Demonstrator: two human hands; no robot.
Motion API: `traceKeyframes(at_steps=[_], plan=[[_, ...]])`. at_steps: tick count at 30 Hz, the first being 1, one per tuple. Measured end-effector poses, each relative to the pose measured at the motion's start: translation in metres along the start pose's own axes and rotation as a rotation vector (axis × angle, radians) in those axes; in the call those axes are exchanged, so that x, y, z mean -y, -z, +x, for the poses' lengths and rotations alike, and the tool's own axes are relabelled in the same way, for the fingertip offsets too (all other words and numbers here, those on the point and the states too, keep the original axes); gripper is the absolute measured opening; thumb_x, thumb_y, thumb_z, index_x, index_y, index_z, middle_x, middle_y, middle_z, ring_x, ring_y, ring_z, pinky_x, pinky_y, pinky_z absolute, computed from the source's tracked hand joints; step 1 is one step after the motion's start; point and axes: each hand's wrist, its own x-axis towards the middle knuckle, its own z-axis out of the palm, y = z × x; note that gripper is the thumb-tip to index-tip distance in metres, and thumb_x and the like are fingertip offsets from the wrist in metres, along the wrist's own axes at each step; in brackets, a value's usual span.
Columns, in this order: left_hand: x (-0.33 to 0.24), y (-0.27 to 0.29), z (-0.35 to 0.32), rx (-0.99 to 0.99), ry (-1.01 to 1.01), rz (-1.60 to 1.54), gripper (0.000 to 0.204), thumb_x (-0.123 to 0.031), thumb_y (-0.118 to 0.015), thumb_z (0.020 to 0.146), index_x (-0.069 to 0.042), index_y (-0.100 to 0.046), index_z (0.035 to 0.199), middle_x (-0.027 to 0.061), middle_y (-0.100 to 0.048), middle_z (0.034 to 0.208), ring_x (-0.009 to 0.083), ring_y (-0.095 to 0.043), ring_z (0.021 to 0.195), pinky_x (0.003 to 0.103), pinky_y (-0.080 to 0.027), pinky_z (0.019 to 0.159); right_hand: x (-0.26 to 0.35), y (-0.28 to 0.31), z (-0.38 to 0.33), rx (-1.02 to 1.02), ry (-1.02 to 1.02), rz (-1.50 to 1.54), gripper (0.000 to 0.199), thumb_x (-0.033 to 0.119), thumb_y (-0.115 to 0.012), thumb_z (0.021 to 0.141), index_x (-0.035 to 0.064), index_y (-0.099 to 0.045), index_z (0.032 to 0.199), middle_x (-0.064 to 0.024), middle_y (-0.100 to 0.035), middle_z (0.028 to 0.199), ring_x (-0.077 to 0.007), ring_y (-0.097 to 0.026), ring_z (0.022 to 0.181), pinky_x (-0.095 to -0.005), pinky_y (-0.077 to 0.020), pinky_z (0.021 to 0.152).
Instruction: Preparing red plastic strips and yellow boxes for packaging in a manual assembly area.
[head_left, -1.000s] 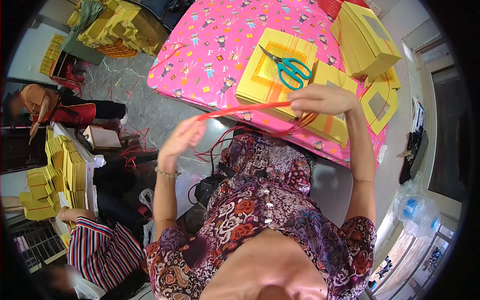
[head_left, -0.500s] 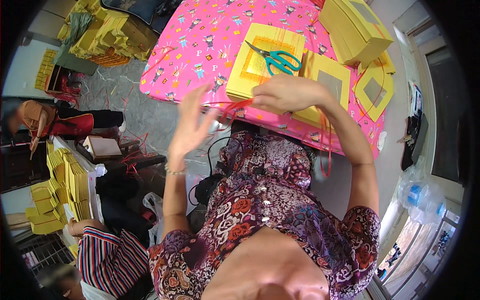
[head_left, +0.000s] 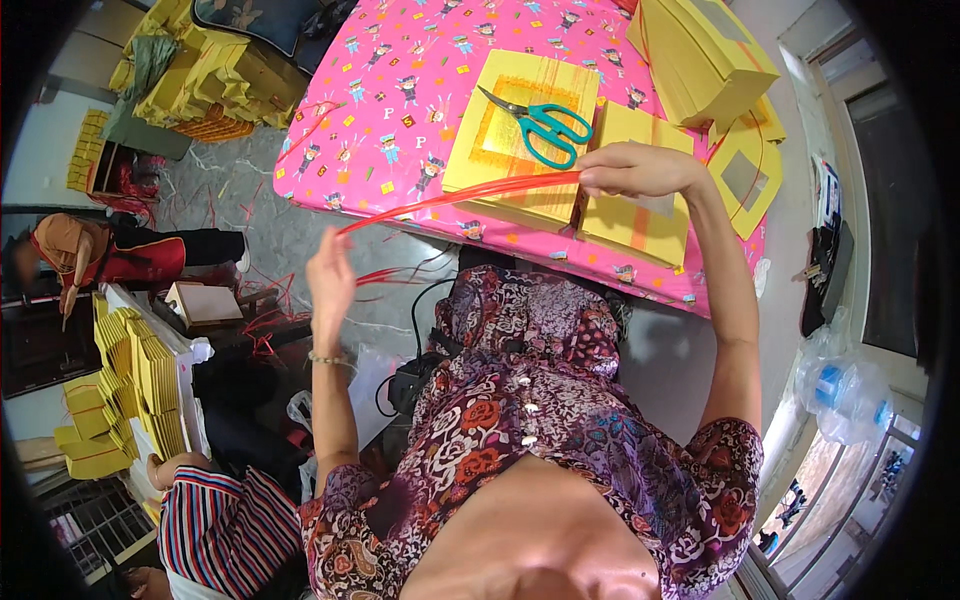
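Note:
A bundle of thin red strings [head_left: 460, 196] is stretched between my two hands, over the front edge of the pink table. My left hand [head_left: 331, 280] is closed on its left end, and loose strands trail to the right beneath. At the other end, my right hand [head_left: 636, 170] pinches the strings above a yellow paper stack. Scissors [head_left: 545, 130] with teal handles lie half spread on a yellow stack [head_left: 470, 150] with a gold centre. Beside it sits a second yellow stack [head_left: 650, 235] with a grey square, partly hidden by my right hand.
The table [head_left: 400, 90] has a pink patterned cover. Tall yellow stacks [head_left: 690, 60] stand at its far right. To the left, a co-worker in a striped shirt [head_left: 225, 525] is by folded yellow paper [head_left: 140, 370]; another person [head_left: 120, 250] is farther off. Red scraps litter the floor [head_left: 220, 180].
My hands have moved apart, the left to the left and down, the right to the right. The red strings, slack before, are now drawn out between them. My left fingers have closed.

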Motion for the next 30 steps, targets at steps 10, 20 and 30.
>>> traceKeyframes(at_steps=[10, 20, 30], plan=[[0.003, 0.005, 0.019, -0.109, -0.190, 0.266, 0.036, -0.025, -0.047, 0.094, -0.010, -0.049, 0.127, 0.0163, -0.053, 0.118, 0.0320, -0.046, 0.114, 0.044, -0.031, 0.097, 0.030, -0.024, 0.027, -0.190, 0.172, -0.364, 0.027, 0.026, -0.042, 0.095, 0.0028, -0.053, 0.087, -0.0147, -0.058, 0.076, -0.0322, -0.058, 0.078, -0.0416, -0.0440, 0.070], [-0.125, -0.008, 0.017, 0.374, -0.193, -0.353, 0.034, -0.022, -0.052, 0.094, -0.006, -0.046, 0.123, 0.0189, -0.062, 0.085, 0.0355, -0.063, 0.076, 0.040, -0.048, 0.064, 0.090, -0.070, 0.073, -0.376, 0.342, -0.403, 0.024, 0.028, -0.047, 0.094, 0.0045, -0.053, 0.091, -0.0198, -0.058, 0.071, -0.0392, -0.057, 0.068, -0.0489, -0.0416, 0.064], [-0.092, -0.005, -0.005, 0.235, -0.319, -0.142, 0.014, -0.007, -0.052, 0.090, -0.003, -0.051, 0.104, 0.0127, -0.062, 0.071, 0.0356, -0.061, 0.064, 0.041, -0.047, 0.056, 0.056, -0.065, 0.067, -0.317, 0.339, -0.468, 0.028, 0.028, -0.047, 0.094, 0.0020, -0.052, 0.086, -0.0190, -0.055, 0.071, -0.0381, -0.056, 0.070, -0.0477, -0.0394, 0.061]])
